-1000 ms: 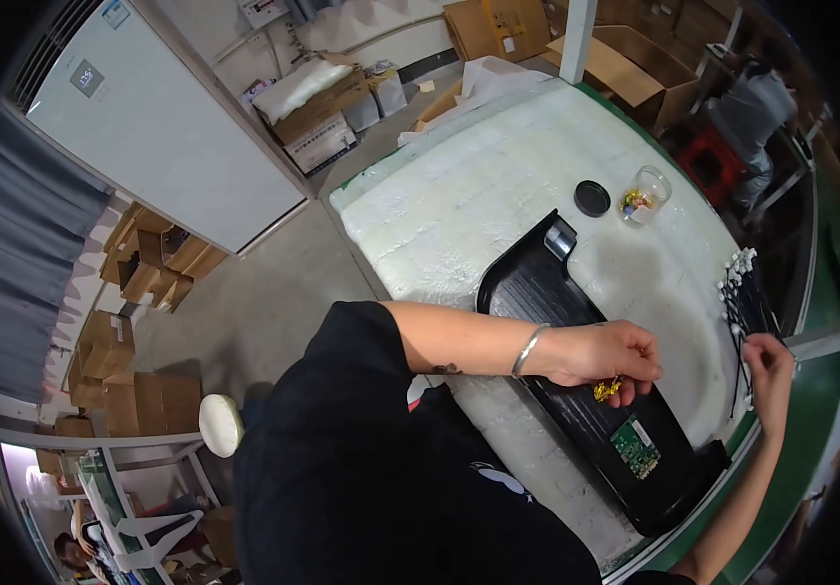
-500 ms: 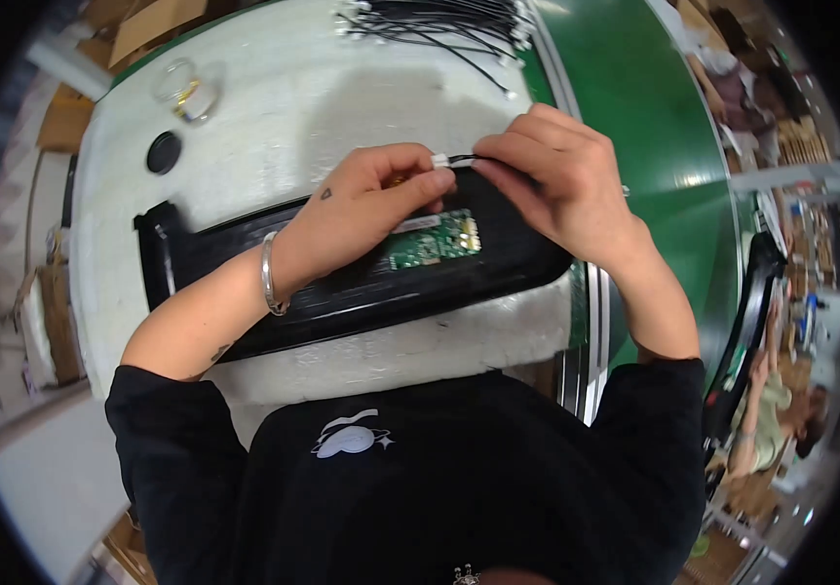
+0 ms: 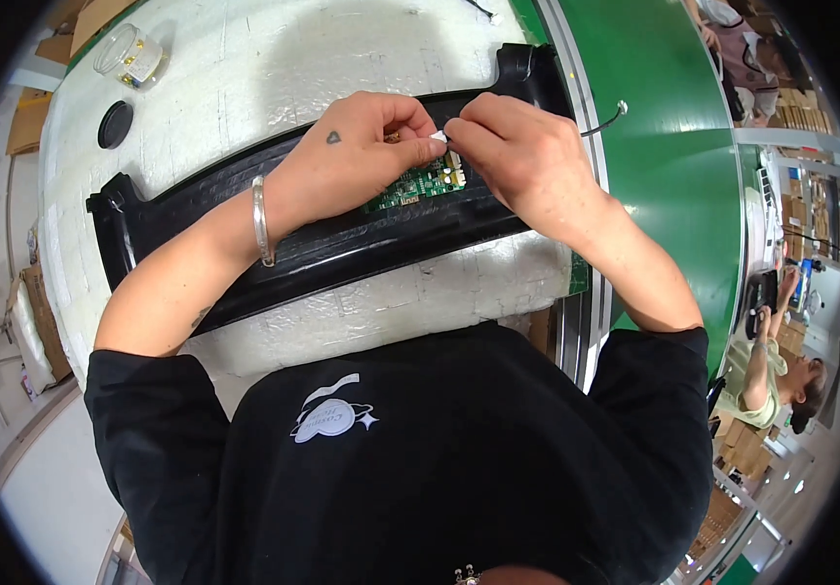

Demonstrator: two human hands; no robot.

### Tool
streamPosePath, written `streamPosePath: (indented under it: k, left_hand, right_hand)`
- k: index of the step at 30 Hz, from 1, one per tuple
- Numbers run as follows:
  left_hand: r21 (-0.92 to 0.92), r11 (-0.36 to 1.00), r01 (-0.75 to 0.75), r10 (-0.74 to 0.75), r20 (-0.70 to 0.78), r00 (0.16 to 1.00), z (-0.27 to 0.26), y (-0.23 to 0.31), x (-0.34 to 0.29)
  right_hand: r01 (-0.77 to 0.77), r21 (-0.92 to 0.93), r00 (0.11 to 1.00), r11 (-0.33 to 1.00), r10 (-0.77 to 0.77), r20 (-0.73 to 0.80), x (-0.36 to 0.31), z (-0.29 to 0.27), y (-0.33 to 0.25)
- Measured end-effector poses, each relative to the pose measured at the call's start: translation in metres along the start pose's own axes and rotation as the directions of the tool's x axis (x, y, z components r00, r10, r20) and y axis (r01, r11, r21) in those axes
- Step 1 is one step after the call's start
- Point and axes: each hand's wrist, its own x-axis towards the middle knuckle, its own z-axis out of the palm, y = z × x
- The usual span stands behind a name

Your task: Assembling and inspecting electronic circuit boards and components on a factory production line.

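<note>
A long black plastic housing [image 3: 332,249] lies slantwise on the white padded table. On its middle sits a green circuit board [image 3: 408,193], partly covered by my fingers. My left hand [image 3: 347,151] reaches over the board, thumb and forefinger closed on a small white connector [image 3: 439,137] at the board's upper edge. From the right, my right hand [image 3: 527,161] pinches the black cable close behind that connector. A black cable end [image 3: 607,123] with a pale plug sticks out beyond my right hand. Whether the connector sits in a socket is hidden by my fingers.
At the far left stand a clear jar [image 3: 130,57] with small yellowish pieces and a round black lid [image 3: 115,125]. A metal rail [image 3: 584,88] separates the padded table from a green surface [image 3: 668,185]. Another person [image 3: 761,366] works at the right.
Both hands have brought the connector nearer the circuit board, with the right fingers closer to it. My view has shifted; the cable bundle at the top is almost out of sight.
</note>
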Motion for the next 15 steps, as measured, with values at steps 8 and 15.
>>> streamPosePath:
  k: [8, 15]
  left_hand:
    - [0.527, 0.789, -0.315, 0.439, -0.126, 0.889, -0.014, -0.018, -0.020]
    - [0.828, 0.458, -0.323, 0.623, -0.040, 0.781, -0.027, -0.056, -0.033]
  right_hand:
    - [0.030, 0.036, 0.961, 0.999, -0.038, 0.272, -0.026, 0.002, 0.019]
    - [-0.027, 0.216, 0.941, 0.976, -0.048, 0.335, -0.022, 0.004, 0.029]
